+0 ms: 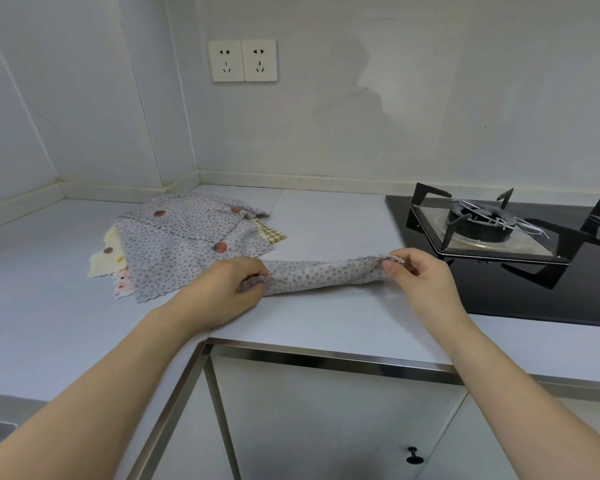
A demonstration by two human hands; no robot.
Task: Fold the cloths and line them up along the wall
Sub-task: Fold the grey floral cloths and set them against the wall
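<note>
A grey dotted cloth (323, 274) lies stretched into a narrow folded strip across the white countertop (326, 317). My left hand (227, 289) pinches its left end and my right hand (418, 275) pinches its right end, near the stove. Behind my left hand, a loose pile of cloths (184, 237) lies unfolded: dotted grey ones on top, a cream one (106, 258) and a yellow checked one (272, 233) peeking out beneath. The back wall (326, 133) rises beyond the pile.
A black gas hob (499, 251) with a raised pan support fills the right side of the counter. Two wall sockets (243, 60) sit above the corner. The counter's metal-trimmed front edge (326, 355) runs below my arms, with cabinet doors underneath.
</note>
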